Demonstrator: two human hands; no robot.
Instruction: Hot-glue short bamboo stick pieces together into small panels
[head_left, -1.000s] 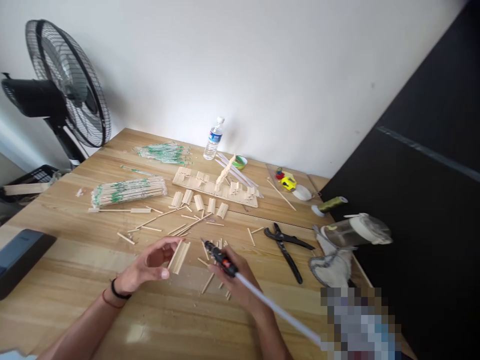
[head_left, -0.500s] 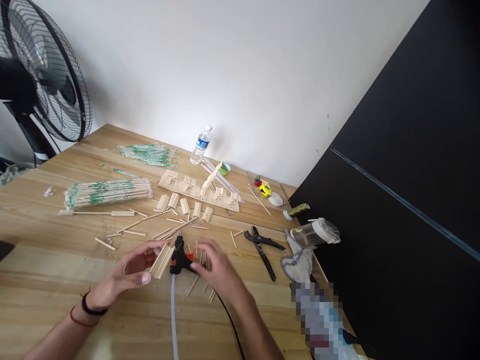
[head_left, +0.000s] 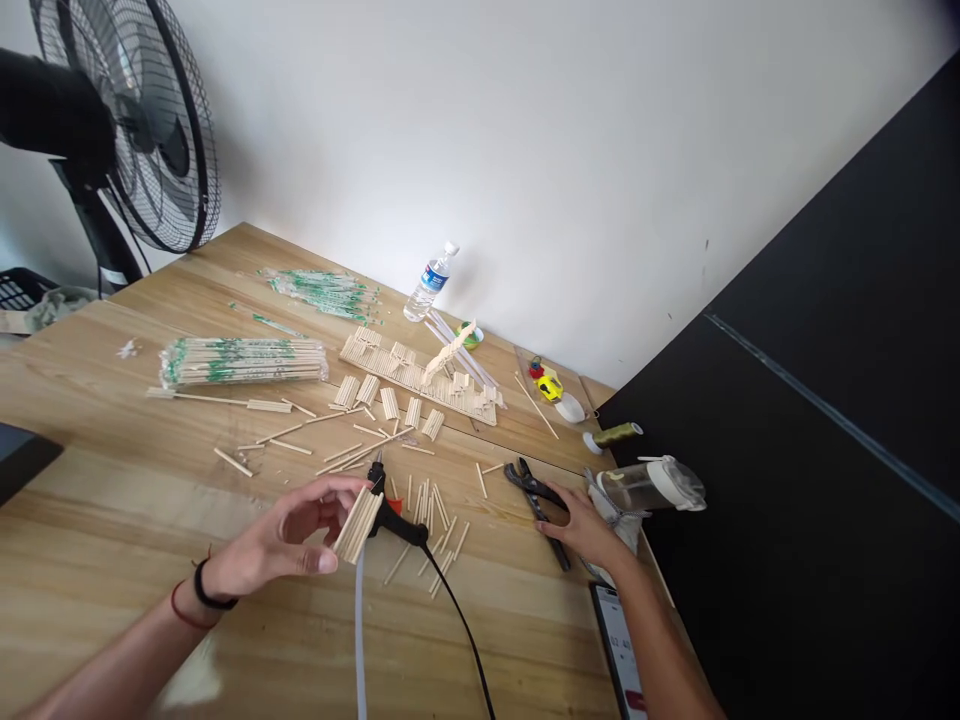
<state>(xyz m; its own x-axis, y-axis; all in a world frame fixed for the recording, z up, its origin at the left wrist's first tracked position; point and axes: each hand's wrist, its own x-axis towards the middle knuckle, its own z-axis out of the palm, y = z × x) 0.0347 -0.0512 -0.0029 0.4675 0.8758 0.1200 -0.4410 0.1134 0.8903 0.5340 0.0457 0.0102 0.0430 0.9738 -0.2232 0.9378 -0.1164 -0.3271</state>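
Note:
My left hand (head_left: 281, 537) is closed on a small panel of glued wooden sticks (head_left: 358, 524), held just above the table. A black glue gun (head_left: 393, 512) lies on the table right beside that panel, with its glue stick (head_left: 359, 640) and black cord (head_left: 465, 634) trailing toward me. My right hand (head_left: 581, 528) rests out to the right on the handles of black pliers (head_left: 534, 491); its fingers curl over them. Loose cut sticks (head_left: 435, 515) lie between the two hands.
A larger stick structure (head_left: 420, 375) stands further back, with bundles of chopsticks (head_left: 240, 361), a water bottle (head_left: 430, 283), a thread spool (head_left: 611, 435), a clear jar (head_left: 652, 485) and a phone (head_left: 621, 650) at the right edge. A fan (head_left: 127, 120) stands at the far left.
My right hand let go of the glue gun, which now lies on the table, and moved right onto the pliers. My left hand kept hold of the stick panel.

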